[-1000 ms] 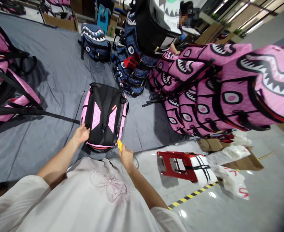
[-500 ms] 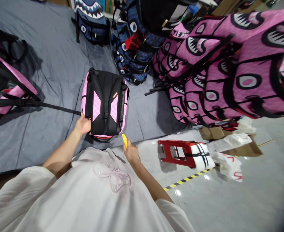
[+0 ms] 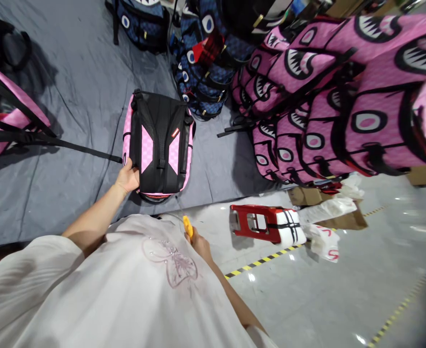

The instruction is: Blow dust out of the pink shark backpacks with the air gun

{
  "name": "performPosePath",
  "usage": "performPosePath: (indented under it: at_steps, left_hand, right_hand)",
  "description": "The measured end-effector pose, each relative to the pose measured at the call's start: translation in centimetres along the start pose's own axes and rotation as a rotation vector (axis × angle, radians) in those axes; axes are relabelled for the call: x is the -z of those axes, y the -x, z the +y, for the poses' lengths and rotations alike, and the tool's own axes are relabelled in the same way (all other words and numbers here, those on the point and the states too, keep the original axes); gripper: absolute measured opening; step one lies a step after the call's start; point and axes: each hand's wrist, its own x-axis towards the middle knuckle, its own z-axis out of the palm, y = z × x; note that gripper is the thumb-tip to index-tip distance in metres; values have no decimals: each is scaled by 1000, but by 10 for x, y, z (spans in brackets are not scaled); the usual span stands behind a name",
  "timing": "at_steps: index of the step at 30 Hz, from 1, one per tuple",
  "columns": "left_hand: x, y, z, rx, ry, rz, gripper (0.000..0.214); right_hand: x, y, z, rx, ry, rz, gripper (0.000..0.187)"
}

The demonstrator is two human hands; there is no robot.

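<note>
A pink and black backpack [image 3: 158,145] lies with its strap side up on the grey cloth, near the cloth's front edge. My left hand [image 3: 128,179] grips its lower left edge, the thumb on top and some fingers hidden. Closed around a yellow-handled tool with a thin shaft [image 3: 187,226], my right hand [image 3: 200,244] is below the bag's lower right corner. The shaft points up toward the bag and looks faint; whether its tip touches the bag I cannot tell.
Pink shark-face backpacks [image 3: 317,140] are stacked at the right, blue ones [image 3: 201,72] at the back. More pink bags with black straps [image 3: 13,123] lie at left on the grey cloth [image 3: 85,101]. A red stool [image 3: 258,223] with a white padded end is on the floor.
My right hand has drawn the yellow-handled tool down, away from the backpack's lower right side, where its shaft was against the bag. My left hand keeps its grip. The view has shifted slightly.
</note>
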Motion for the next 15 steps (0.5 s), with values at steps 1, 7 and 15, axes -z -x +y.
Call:
performPosePath:
  at_steps: [1, 7, 15]
  left_hand:
    - [-1, 0, 0, 2, -3, 3, 71]
    - [-15, 6, 2, 1, -160, 78, 66]
    - [-22, 42, -52, -747, -1484, 100, 82]
  right_hand:
    - [-1, 4, -6, 29, -20, -57, 37]
    - [7, -11, -42, 104, -14, -88, 40]
    - [10, -19, -55, 200, -165, -125, 39]
